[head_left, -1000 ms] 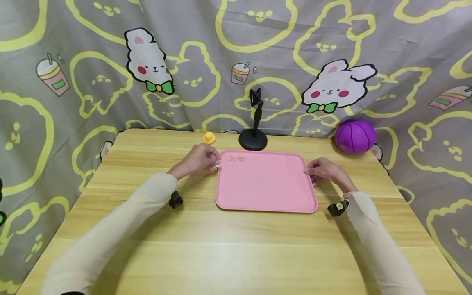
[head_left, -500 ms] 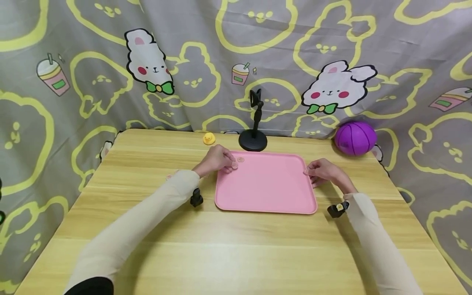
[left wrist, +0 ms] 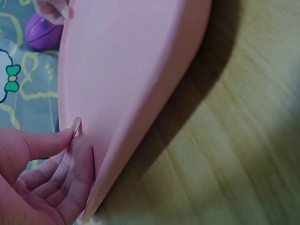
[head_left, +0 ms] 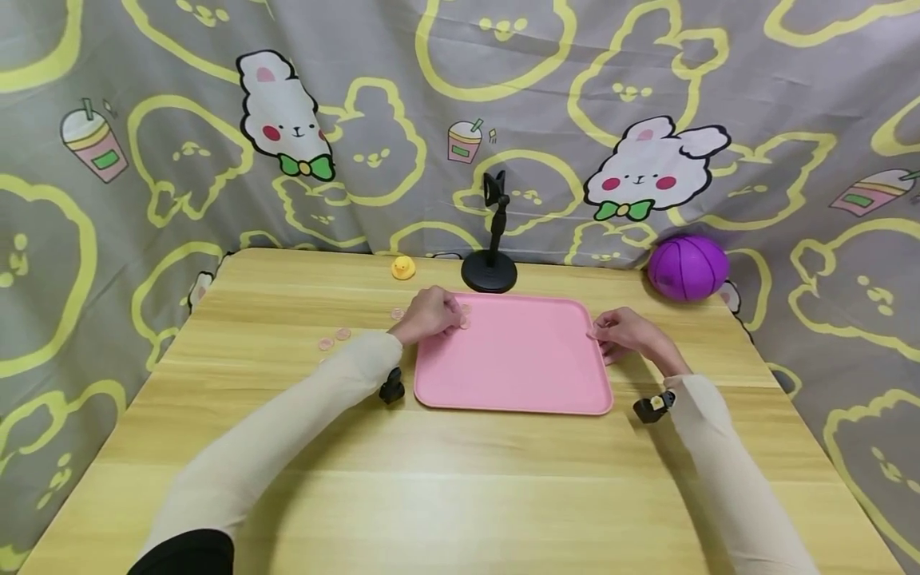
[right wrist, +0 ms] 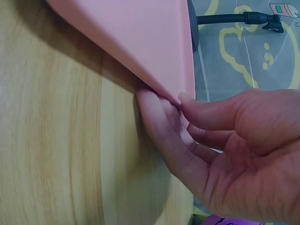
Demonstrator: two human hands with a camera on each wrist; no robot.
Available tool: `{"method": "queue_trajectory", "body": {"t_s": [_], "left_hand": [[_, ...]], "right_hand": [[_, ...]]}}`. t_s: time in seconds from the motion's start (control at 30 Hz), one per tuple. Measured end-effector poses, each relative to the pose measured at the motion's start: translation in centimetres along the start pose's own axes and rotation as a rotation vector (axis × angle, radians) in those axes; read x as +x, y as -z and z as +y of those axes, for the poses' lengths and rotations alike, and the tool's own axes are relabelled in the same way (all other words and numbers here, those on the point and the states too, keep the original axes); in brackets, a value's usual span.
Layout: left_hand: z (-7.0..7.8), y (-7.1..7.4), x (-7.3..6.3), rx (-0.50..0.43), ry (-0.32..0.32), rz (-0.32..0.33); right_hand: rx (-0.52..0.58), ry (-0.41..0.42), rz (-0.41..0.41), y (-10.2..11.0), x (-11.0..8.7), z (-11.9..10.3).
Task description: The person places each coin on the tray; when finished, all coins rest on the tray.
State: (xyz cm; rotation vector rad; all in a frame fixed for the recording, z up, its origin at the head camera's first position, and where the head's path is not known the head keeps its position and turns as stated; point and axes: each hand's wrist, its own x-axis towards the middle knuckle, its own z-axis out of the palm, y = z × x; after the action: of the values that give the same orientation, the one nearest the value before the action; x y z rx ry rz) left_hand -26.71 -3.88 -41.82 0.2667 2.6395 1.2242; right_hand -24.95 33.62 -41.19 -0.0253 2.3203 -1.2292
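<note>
My left hand is over the far left corner of a pink tray. Its thumb and a finger pinch a thin, coin-like disc by the edge, just above the tray's surface; the other fingers rest by the tray's left rim. Another disc lies partly visible beside the fingertips, and the hand hides part of that corner. On the opposite side, my right hand grips the tray's right rim, with the thumb on top and fingers below.
Several more pinkish discs lie on the wooden table left of the tray, including one disc near the left sleeve. Behind the tray stand a yellow toy duck and a black stand. A purple ball sits at the back right.
From the tray's left edge, my left hand has moved right over its far left corner, carrying the disc. Discs on the table have come into view behind the arm. My right hand keeps its grip.
</note>
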Motion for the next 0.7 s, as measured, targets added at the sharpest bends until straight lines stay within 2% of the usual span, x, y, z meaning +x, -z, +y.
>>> {"method": "queue_trajectory", "body": {"t_s": [0.27, 0.43, 0.57, 0.7], "left_hand": [[0.2, -0.4, 0.6, 0.121, -0.04, 0.044], [0.2, -0.1, 0.6, 0.134, -0.076, 0.072], [-0.1, 1.0, 0.0, 0.109, -0.131, 0.066], [-0.8, 3.5, -1.0, 0.065, -0.184, 0.076]], "right_hand": [[0.009, -0.01, 0.004, 0.2, -0.2, 0.0], [0.014, 0.003, 0.002, 0.4, -0.3, 0.0], [0.008, 0.002, 0.006, 0.3, -0.5, 0.0], [-0.003, 0.019, 0.013, 0.3, -0.4, -0.1]]}}
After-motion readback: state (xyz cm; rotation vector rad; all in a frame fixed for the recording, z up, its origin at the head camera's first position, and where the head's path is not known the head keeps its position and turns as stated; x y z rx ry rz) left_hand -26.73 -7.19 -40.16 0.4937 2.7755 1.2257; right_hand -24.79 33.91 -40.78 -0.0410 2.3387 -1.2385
